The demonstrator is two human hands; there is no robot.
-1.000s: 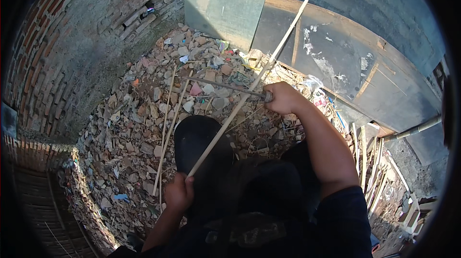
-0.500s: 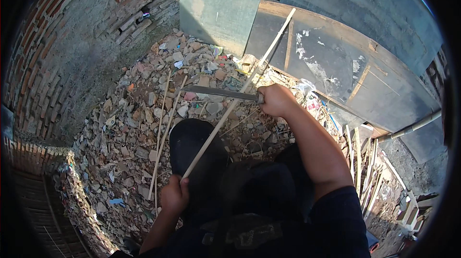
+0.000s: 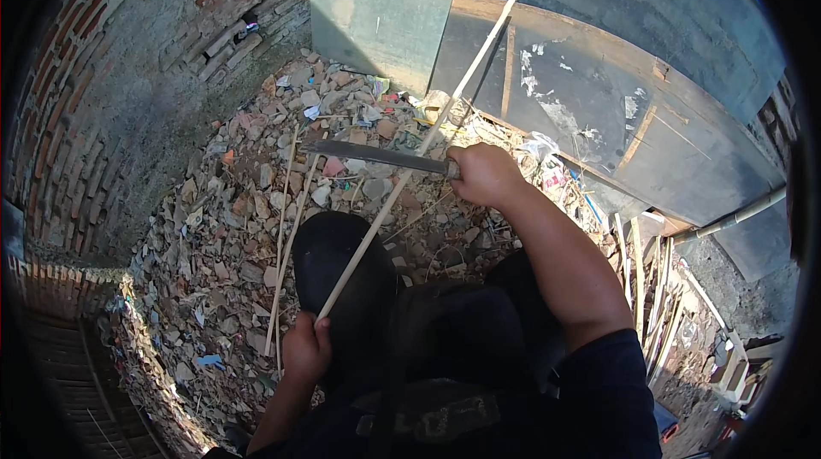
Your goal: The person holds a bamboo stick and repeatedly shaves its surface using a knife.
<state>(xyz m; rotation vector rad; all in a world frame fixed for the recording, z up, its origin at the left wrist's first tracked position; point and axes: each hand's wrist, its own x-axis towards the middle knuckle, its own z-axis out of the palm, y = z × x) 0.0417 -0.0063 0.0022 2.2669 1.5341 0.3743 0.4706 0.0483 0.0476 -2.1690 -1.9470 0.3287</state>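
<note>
A long pale bamboo strip [image 3: 369,241] slants from my lap up toward the dark boards at the far right. My left hand [image 3: 305,348] is closed round its near end, beside my left knee. In my right hand [image 3: 485,175] is the handle of a machete [image 3: 376,155], its dark blade pointing left. The blade crosses the strip about midway along and appears to touch it. My fingers hide most of the handle.
Rubble [image 3: 222,262] covers the ground, with two thin strips [image 3: 286,258] lying left of my knee. More strips [image 3: 657,305] lie at the right. A brick wall [image 3: 128,108] stands left; dark boards [image 3: 590,91] lean at the back right.
My right hand and the machete have shifted slightly left and up, and the blade tilts a little more. The bamboo strip has also moved slightly left. Both hands keep their hold.
</note>
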